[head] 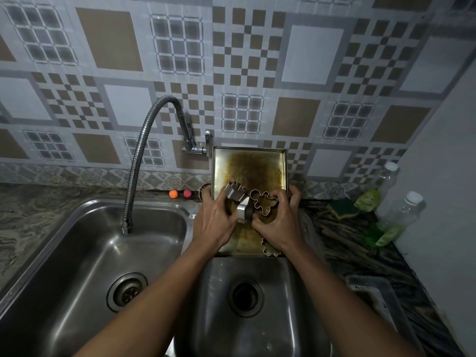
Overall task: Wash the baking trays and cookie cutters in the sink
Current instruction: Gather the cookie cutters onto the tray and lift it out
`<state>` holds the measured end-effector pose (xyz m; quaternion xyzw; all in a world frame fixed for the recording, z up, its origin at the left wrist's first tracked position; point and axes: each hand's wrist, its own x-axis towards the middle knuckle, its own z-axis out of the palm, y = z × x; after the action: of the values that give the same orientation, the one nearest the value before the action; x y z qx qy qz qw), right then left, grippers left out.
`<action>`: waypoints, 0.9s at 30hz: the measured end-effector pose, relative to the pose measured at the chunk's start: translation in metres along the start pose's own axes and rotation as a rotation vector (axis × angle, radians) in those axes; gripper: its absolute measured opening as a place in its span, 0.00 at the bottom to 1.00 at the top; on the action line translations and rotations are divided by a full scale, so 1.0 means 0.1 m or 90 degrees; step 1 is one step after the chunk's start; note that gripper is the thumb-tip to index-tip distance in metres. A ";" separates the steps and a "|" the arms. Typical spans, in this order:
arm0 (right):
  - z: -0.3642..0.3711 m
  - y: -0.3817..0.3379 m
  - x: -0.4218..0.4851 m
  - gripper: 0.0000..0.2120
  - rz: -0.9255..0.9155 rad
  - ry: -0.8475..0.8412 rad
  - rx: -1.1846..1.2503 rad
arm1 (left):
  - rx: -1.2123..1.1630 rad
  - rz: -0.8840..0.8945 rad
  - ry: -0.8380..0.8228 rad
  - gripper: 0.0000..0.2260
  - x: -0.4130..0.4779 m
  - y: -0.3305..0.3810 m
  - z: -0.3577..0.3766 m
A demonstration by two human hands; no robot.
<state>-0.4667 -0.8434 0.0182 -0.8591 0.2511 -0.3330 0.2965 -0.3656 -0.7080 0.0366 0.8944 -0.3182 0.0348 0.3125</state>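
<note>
A greasy, brown-stained baking tray (257, 166) leans against the tiled wall at the back of the right sink basin (257, 328). My left hand (215, 222) grips a metal cookie cutter (235, 193) in front of the tray. My right hand (279, 222) holds a gingerbread-man cookie cutter (264, 202); a round metal cutter (243, 213) sits between the two hands. A flower-shaped cutter (270, 248) lies on the tray's lower right corner, below my right wrist.
The left basin (77, 266) lies under a flexible tap (139, 161). A green sponge (343, 208) and two dish-soap bottles (374, 191) (394, 222) stand on the dark counter at right. Orange and pink balls (180, 194) sit behind the sink.
</note>
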 end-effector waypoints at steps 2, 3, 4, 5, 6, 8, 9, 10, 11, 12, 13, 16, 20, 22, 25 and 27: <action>0.02 0.01 -0.01 0.28 0.011 -0.011 0.013 | 0.009 -0.009 -0.018 0.31 -0.01 0.01 -0.03; 0.01 0.01 0.00 0.26 0.020 -0.025 0.027 | 0.004 -0.014 -0.029 0.33 -0.01 0.01 -0.03; 0.00 0.01 0.00 0.24 0.031 -0.044 0.041 | -0.003 -0.020 -0.039 0.34 0.00 0.00 -0.03; -0.01 0.01 0.00 0.23 0.040 -0.064 0.054 | -0.008 -0.028 -0.047 0.35 0.01 -0.01 -0.02; -0.02 0.02 -0.01 0.23 0.044 -0.085 0.066 | -0.009 -0.036 -0.053 0.36 0.03 -0.02 -0.02; -0.03 0.04 -0.04 0.32 0.039 -0.127 0.081 | -0.008 -0.048 -0.074 0.38 0.06 -0.07 0.00; -0.04 0.05 -0.06 0.40 0.036 -0.155 0.079 | -0.011 -0.052 -0.086 0.39 0.07 -0.09 0.01; -0.05 0.06 -0.07 0.48 0.035 -0.180 0.073 | -0.015 -0.055 -0.095 0.39 0.08 -0.11 0.02; -0.04 0.08 -0.08 0.53 0.037 -0.195 0.068 | -0.021 -0.057 -0.100 0.39 0.10 -0.13 0.04; -0.03 0.09 -0.09 0.55 0.040 -0.199 0.066 | -0.026 -0.056 -0.101 0.39 0.10 -0.14 0.05; -0.02 0.10 -0.09 0.54 0.045 -0.194 0.062 | -0.031 -0.053 -0.101 0.39 0.11 -0.14 0.07; -0.01 0.10 -0.07 0.48 0.037 -0.160 0.038 | -0.048 -0.033 -0.096 0.41 0.08 -0.11 0.07; -0.06 0.06 -0.02 0.44 0.015 -0.129 0.027 | -0.054 0.014 -0.077 0.42 0.07 -0.06 0.02; -0.12 0.01 0.04 0.44 -0.006 -0.116 0.030 | -0.054 0.033 -0.059 0.40 0.08 -0.04 -0.01; -0.19 -0.09 0.11 0.46 -0.018 -0.120 0.026 | -0.069 0.023 -0.058 0.36 0.09 -0.03 -0.03; -0.20 -0.15 0.13 0.42 -0.002 -0.121 0.027 | -0.071 0.017 -0.059 0.34 0.09 -0.03 -0.04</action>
<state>-0.4690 -0.8482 0.0454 -0.8809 0.2133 -0.2554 0.3367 -0.3561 -0.7088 0.0403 0.8719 -0.3458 -0.0202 0.3461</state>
